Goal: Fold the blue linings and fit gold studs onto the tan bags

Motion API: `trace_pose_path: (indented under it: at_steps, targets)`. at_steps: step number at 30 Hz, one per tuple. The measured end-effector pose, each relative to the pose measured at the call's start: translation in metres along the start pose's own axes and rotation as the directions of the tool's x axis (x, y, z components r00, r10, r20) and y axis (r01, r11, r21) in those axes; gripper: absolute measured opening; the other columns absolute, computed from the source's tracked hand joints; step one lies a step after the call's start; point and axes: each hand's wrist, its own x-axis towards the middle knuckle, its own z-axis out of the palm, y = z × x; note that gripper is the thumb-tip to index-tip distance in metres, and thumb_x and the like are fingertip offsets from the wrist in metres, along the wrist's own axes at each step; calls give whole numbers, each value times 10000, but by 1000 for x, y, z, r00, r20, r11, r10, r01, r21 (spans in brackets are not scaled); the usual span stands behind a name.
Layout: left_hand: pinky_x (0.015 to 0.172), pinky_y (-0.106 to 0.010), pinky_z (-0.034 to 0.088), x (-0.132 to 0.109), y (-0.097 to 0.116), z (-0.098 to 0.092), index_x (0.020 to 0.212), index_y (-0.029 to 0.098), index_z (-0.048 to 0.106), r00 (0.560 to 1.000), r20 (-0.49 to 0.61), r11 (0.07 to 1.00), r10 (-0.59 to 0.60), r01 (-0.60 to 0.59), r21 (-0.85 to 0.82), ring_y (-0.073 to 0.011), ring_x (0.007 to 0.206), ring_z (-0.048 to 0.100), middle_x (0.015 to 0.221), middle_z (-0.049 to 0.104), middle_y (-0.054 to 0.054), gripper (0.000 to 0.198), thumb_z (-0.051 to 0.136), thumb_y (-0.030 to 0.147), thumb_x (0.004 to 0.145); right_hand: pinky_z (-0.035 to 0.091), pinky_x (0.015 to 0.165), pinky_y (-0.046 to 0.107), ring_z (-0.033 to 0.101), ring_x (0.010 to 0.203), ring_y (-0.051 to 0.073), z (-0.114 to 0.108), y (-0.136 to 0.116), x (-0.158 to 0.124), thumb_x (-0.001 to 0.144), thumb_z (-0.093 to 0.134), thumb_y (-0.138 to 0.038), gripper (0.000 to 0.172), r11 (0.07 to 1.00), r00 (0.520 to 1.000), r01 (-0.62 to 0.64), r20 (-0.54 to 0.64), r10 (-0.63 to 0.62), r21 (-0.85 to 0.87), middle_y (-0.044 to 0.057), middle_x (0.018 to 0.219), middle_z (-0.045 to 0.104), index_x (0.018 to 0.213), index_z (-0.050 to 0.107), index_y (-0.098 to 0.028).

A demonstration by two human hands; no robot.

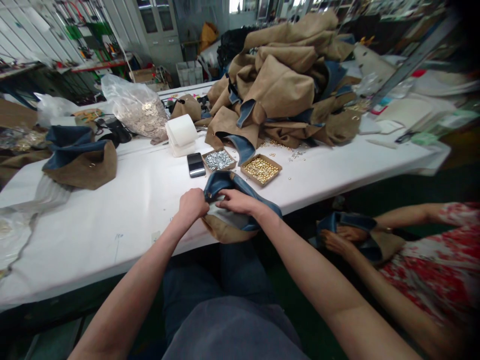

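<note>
A tan suede bag piece with a blue lining (228, 231) lies at the table's front edge, its mouth facing up. My left hand (194, 203) is closed on the left side of its rim. My right hand (237, 201) reaches into the mouth, fingers bent at the blue lining near a small gold fitting; whether it pinches something is too small to tell. Just beyond the bag sit a shallow box of gold metal studs (261, 169) and a box of silver metal pieces (218, 160). A phone (196, 165) lies left of the boxes.
A big heap of tan bags (281, 85) covers the back of the table. Another bag (84, 167) stands at left, near a plastic sack of pale pieces (137, 110). A white roll (182, 134) stands mid-table. On the right, a co-worker's hands (341, 240) handle a similar bag.
</note>
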Motion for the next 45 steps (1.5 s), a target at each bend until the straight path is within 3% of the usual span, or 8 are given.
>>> trace_pose_path:
  at_steps: [8,15,24,29,31,35,39,45]
  targets:
    - [948,-428,646,-3,6,6,1264,124,808,999,-8,999,34,-34,-26,-418,1149,824,1217,843,-255,484,818,419,880,443,745,251,630,783,161,2,4,0,911,702,-66,537,982,985,168,56,-163,-84,20,935,773,1429,806,-165]
    - [937,-429,645,-1,-2,8,1224,102,821,999,-42,998,7,-10,-64,-418,1151,829,1214,836,-278,367,732,238,895,446,734,258,606,750,157,1,5,0,927,797,-166,608,997,997,74,40,-73,-37,2,855,730,1534,762,-158]
    - [838,-381,623,13,-16,1,1139,99,862,999,-32,988,-17,12,-155,-419,1090,844,1136,847,-287,328,741,245,871,470,784,259,610,793,153,0,5,-6,937,765,-136,655,998,997,48,54,-46,-33,17,923,753,1590,739,-175]
    - [786,-325,579,17,-21,1,1051,124,874,1000,-13,979,-10,7,-202,-362,1004,844,1073,855,-257,275,777,228,816,498,794,250,664,883,169,-3,11,-1,917,775,-122,393,999,1000,-19,5,19,28,55,1038,804,1303,844,-138]
    - [739,-308,548,18,-27,2,983,135,870,1000,6,971,5,-3,-239,-328,924,830,994,852,-220,227,763,213,799,508,772,239,677,881,163,-4,14,1,896,744,-62,289,987,994,-106,-19,109,121,74,1066,822,1157,849,-126]
    - [657,-309,475,23,-40,7,820,143,818,1000,9,940,18,-14,-342,-275,762,749,795,784,-140,132,713,209,773,585,709,260,725,797,177,-5,19,3,896,736,-14,216,905,980,-181,-5,198,385,104,982,822,1076,794,-119]
    - [609,-313,415,24,-47,7,675,178,714,999,9,886,37,-28,-463,-225,659,643,666,677,-73,75,676,220,723,705,755,351,808,809,239,-3,24,3,901,769,-5,138,823,970,-185,-36,242,537,162,959,834,982,755,-117]
    - [564,-296,343,25,-54,8,606,210,582,998,-1,799,65,-52,-600,-166,615,522,614,577,-15,157,672,294,703,705,706,317,825,803,244,3,30,4,894,896,-103,166,837,976,-95,-116,186,538,158,932,843,1001,770,-119]
